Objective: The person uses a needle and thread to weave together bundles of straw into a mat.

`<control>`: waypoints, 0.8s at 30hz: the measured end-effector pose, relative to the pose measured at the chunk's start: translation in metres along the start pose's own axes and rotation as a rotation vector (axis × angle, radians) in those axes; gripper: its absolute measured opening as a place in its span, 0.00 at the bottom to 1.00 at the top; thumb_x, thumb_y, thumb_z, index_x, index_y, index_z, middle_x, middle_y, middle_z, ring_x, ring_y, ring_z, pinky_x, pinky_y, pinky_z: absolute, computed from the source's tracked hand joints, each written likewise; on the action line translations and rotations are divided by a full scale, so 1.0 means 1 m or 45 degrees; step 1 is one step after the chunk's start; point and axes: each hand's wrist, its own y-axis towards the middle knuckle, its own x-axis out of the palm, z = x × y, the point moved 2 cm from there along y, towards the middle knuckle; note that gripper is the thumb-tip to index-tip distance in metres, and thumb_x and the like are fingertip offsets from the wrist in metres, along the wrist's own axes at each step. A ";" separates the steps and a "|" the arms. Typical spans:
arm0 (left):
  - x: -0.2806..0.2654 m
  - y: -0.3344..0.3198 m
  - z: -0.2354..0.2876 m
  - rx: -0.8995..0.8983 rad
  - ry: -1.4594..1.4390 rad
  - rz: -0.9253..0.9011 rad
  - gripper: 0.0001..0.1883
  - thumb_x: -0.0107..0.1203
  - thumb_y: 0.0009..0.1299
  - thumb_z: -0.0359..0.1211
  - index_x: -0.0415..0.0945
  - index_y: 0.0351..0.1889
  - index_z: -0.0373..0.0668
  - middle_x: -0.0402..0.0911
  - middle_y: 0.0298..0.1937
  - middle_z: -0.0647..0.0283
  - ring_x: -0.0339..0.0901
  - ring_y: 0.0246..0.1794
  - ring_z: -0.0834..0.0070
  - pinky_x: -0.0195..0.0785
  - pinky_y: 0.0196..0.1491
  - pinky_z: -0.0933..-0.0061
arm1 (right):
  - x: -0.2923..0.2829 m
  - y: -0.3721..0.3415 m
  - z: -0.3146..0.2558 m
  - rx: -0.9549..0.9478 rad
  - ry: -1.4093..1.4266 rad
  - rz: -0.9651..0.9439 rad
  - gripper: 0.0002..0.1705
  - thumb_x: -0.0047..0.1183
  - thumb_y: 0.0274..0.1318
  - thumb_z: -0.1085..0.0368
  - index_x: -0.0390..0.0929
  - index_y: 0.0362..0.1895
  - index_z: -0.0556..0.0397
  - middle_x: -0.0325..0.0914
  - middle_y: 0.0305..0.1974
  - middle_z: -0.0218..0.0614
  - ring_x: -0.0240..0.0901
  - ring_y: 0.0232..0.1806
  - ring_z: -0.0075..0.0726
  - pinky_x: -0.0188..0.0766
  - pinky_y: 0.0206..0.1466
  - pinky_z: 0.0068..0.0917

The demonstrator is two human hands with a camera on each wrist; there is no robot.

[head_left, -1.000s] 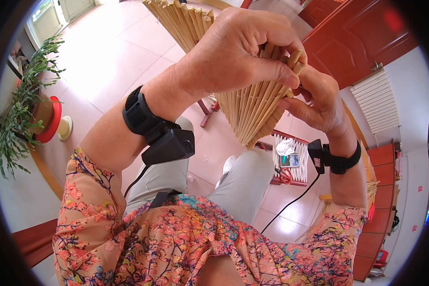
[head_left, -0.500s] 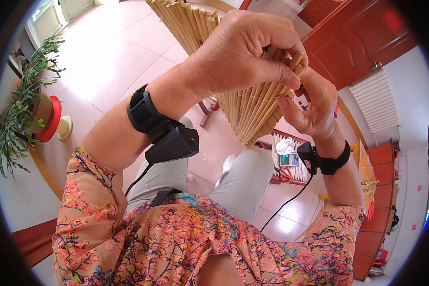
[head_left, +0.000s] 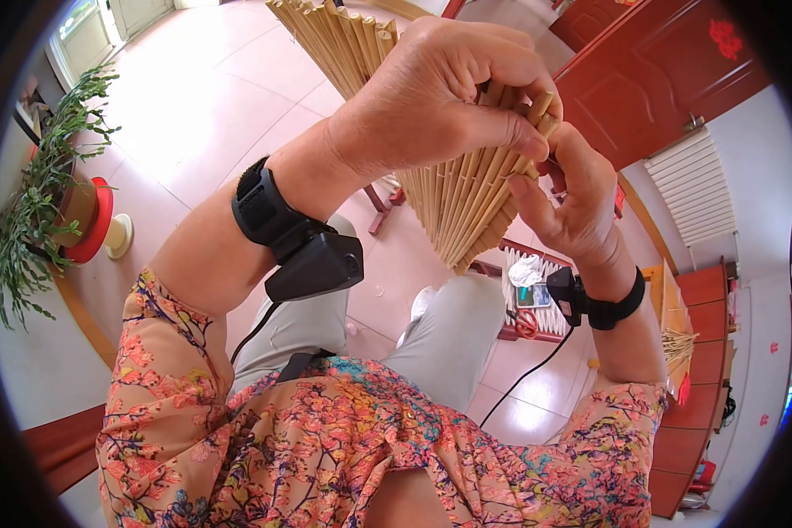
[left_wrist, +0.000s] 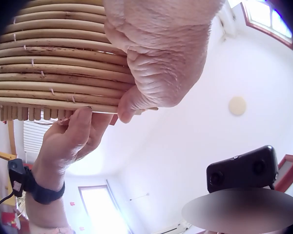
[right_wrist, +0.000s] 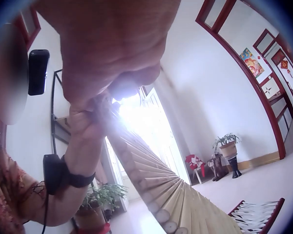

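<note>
A mat of pale stalks (head_left: 466,207), sewn side by side with short white stitches, is held up before the chest. My left hand (head_left: 440,101) grips its upper edge, thumb on the near face, fingers bent over the stalk ends. Close beside it my right hand (head_left: 581,198) is at the same edge; in the left wrist view its thumb (left_wrist: 80,122) lies at the last stalk, with the other fingers partly behind. A thin strand shows near that thumb. In the right wrist view the cut stalk ends (right_wrist: 161,214) fan downward, while glare hides the fingertips.
A low stool with white webbing (head_left: 550,317) stands by the knee, holding a white crumpled cloth (head_left: 526,270), a phone-like flat item (head_left: 533,295) and red-handled scissors (head_left: 526,324). A potted plant (head_left: 53,194) is at the left, a red door (head_left: 660,79) at upper right.
My right hand and forearm have moved slightly left, its thumb now further in on the mat's edge. My left hand keeps its grip, with only a small shift.
</note>
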 end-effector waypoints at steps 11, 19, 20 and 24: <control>0.005 0.002 0.016 -0.009 0.412 0.082 0.09 0.64 0.48 0.24 0.77 0.27 0.38 0.74 0.24 0.67 0.71 0.23 0.81 0.63 0.27 0.81 | 0.003 -0.005 0.000 -0.247 -0.323 0.144 0.19 0.61 0.39 0.62 0.68 0.34 0.54 0.67 0.23 0.33 0.65 0.18 0.30 0.64 0.21 0.22; 0.001 0.001 0.000 -0.083 -0.077 0.029 0.05 0.62 0.55 0.22 0.76 0.25 0.33 0.72 0.23 0.66 0.67 0.22 0.83 0.61 0.25 0.83 | 0.007 -0.006 0.008 -0.273 -0.238 0.221 0.23 0.62 0.40 0.60 0.66 0.38 0.57 0.68 0.24 0.32 0.64 0.18 0.24 0.65 0.21 0.19; 0.001 0.002 -0.002 -0.048 -0.064 0.001 0.05 0.62 0.55 0.22 0.76 0.26 0.34 0.72 0.23 0.66 0.67 0.22 0.83 0.61 0.24 0.83 | 0.007 -0.006 0.008 -0.270 -0.219 0.216 0.23 0.62 0.40 0.62 0.66 0.38 0.57 0.68 0.25 0.32 0.64 0.18 0.24 0.65 0.21 0.19; 0.000 0.004 0.002 0.003 0.125 0.011 0.05 0.62 0.54 0.21 0.77 0.26 0.34 0.72 0.23 0.66 0.67 0.22 0.83 0.60 0.24 0.84 | 0.012 -0.008 0.006 -0.360 -0.153 0.246 0.22 0.61 0.39 0.68 0.65 0.39 0.59 0.69 0.26 0.32 0.65 0.18 0.24 0.66 0.21 0.18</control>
